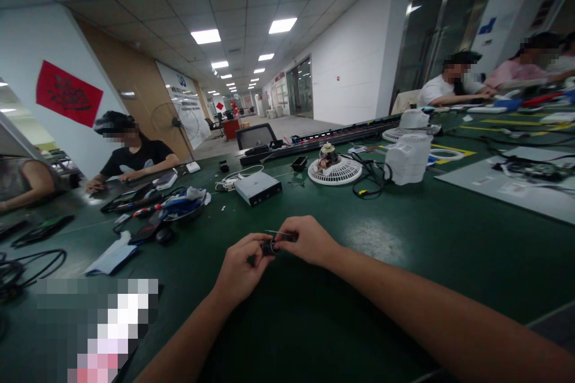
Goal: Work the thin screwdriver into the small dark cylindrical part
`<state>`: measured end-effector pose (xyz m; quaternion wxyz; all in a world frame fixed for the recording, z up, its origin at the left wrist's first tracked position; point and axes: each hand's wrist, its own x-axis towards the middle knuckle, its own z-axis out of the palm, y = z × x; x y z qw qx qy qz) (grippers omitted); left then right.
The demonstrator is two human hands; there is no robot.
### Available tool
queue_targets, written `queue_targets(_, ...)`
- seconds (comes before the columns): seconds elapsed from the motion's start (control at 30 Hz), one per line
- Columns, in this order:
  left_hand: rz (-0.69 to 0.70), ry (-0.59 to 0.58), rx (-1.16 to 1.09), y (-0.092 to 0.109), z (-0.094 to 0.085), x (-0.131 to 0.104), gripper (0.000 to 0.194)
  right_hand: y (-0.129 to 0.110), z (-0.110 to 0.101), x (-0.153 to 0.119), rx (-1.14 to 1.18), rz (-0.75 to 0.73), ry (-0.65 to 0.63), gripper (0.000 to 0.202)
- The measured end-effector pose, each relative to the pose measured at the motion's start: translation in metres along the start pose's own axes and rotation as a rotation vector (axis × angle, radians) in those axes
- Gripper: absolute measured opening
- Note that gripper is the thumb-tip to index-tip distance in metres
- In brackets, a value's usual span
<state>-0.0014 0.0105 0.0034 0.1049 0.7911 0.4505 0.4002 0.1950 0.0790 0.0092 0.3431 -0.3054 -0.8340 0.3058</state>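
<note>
Over the green tabletop, my two hands meet near the middle of the view. My left hand [242, 266] is closed around a small dark cylindrical part [269, 247] with a light rim facing right. My right hand [308, 240] pinches at that rim, its fingertips against the part. A thin metallic sliver [277, 233] sticks out to the left from between my right fingers; its kind is too small to make out. Beyond my hands lies a silver optical disc drive [258, 187] with a black front.
A white fan grille with a motor [330, 164], white plastic housings [408, 158] and black cables stand further back right. To the left are a blue cloth bundle [184, 203], a folded light-blue cloth [112, 253] and cables. A person in black [135, 155] sits across the table; others work at right.
</note>
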Motion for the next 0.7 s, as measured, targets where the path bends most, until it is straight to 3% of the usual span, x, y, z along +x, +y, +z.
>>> queue_targets(0.23, 0.003, 0.031, 0.012, 0.004, 0.001, 0.001, 0.030, -0.008, -0.007, -0.001, -0.152, -0.136, -0.050, 0.008)
queue_targets(0.47, 0.030, 0.008, 0.031, 0.001, 0.001, 0.002, 0.028, -0.003, -0.008, 0.000, -0.115, -0.045, -0.069, 0.010)
queue_targets(0.7, 0.019, 0.006, 0.018, 0.004, -0.002, -0.003, 0.032, -0.015, -0.005, -0.003, -0.174, -0.051, 0.033, 0.013)
